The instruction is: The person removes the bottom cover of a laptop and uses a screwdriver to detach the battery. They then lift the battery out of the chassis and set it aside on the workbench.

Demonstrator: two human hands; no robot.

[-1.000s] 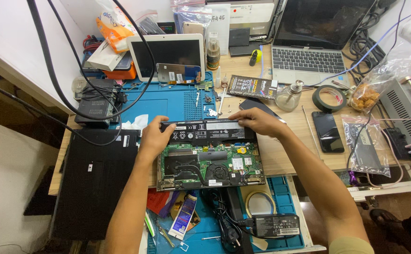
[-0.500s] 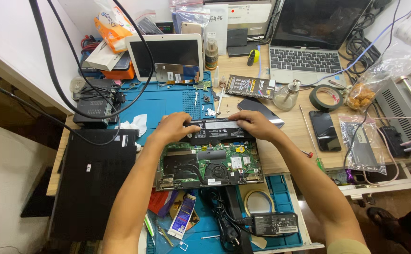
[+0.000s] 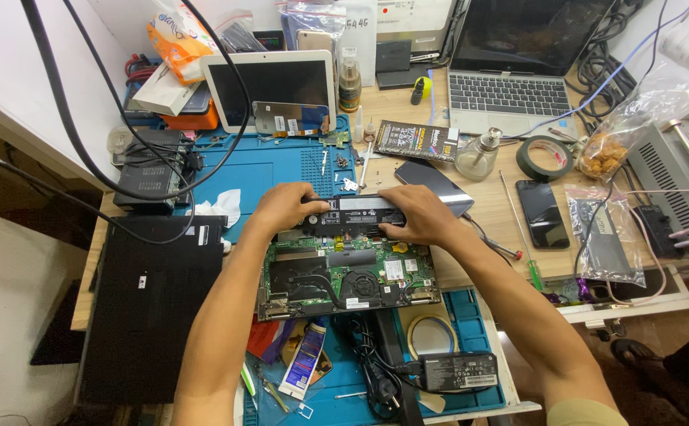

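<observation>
The head camera looks straight down on a cluttered wooden counter [image 3: 482,272] where an opened laptop base [image 3: 348,276] lies with its green circuit board, fan and copper heat pipe exposed. Taking that base as the landmark, a long black battery pack [image 3: 360,214] lies across its far edge, and both hands grip it. The left hand [image 3: 285,207] closes over the pack's left end, fingers curled over the top and thumb toward the board. The right hand [image 3: 421,217] covers the pack's right end the same way, fingers folded down along the far side. Whether the pack is seated in its bay or raised slightly cannot be told. To handle it well, it seems best to keep both ends level, move them together, and avoid twisting the pack or dragging it over the board's connector. To the left of the base lies a black laptop cover [image 3: 151,304]. Beyond the base sits a blue repair mat [image 3: 265,166] with small screws, and farther beyond it a white tablet [image 3: 269,87]. To the right of the base are a dark phone [image 3: 543,213] and a roll of black tape [image 3: 545,158]. On the near side of the base rest a black power adapter [image 3: 459,371] and a blue-and-white tube [image 3: 305,359].
</observation>
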